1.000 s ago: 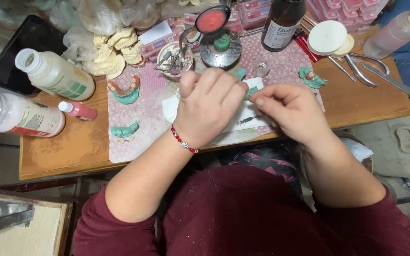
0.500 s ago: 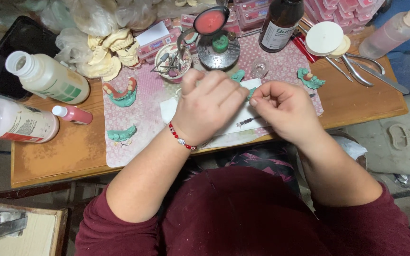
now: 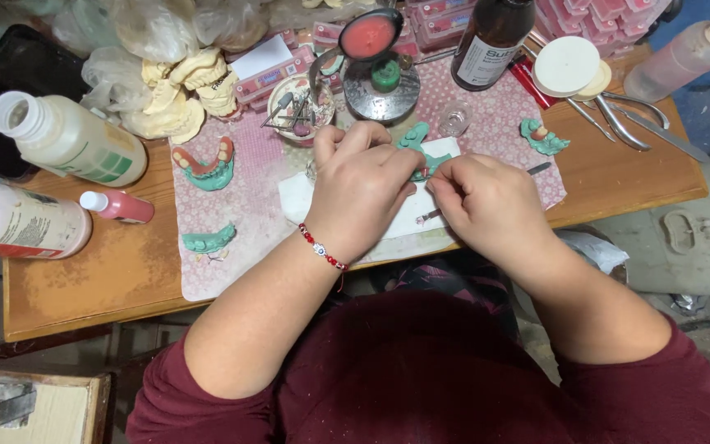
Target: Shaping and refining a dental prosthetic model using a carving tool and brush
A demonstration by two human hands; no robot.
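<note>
My left hand point(image 3: 359, 189), with a red bead bracelet at the wrist, is closed around a green dental cast point(image 3: 417, 148) over a white paper towel point(image 3: 297, 196). Only the cast's far edge shows past my fingers. My right hand point(image 3: 478, 201) is pinched on a thin metal tool point(image 3: 536, 168), whose tip meets the cast where the two hands touch. The rest of the cast is hidden under my left hand.
On the pink mat point(image 3: 248, 185) lie a pink-and-green denture model point(image 3: 205, 164), a small green piece point(image 3: 207, 241) and another green model point(image 3: 544, 137). White bottles point(image 3: 67, 140) stand left; yellow plaster casts point(image 3: 178, 94), a brown bottle point(image 3: 493, 41), pliers point(image 3: 626, 123) behind.
Both hands stay together on the green cast, with only small finger shifts. The view has drifted slightly, so the table appears moved a little.
</note>
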